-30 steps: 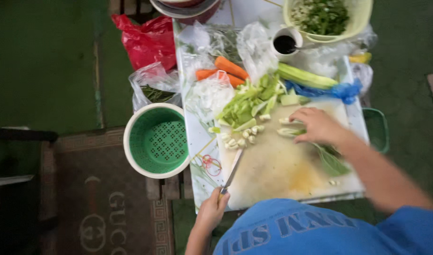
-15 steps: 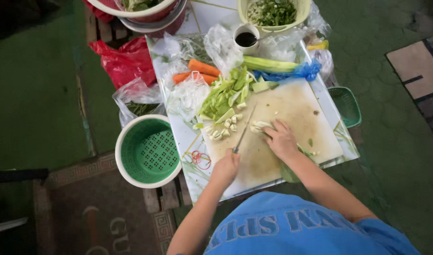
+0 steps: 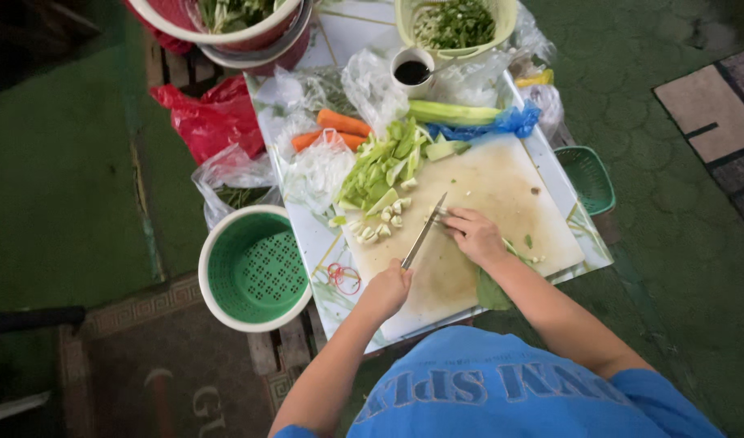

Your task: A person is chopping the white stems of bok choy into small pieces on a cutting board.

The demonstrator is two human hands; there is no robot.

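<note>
Your left hand (image 3: 385, 290) grips knife (image 3: 423, 233) handle, blade angled up toward right hand (image 3: 474, 235). Right hand, fingers curled, pins small pale vegetable piece (image 3: 438, 214) on cutting board (image 3: 501, 182). Chopped pieces (image 3: 380, 223) lie just left of blade. Green colander (image 3: 254, 268) sits left of left hand, beside worktop (image 3: 311, 231).
</note>
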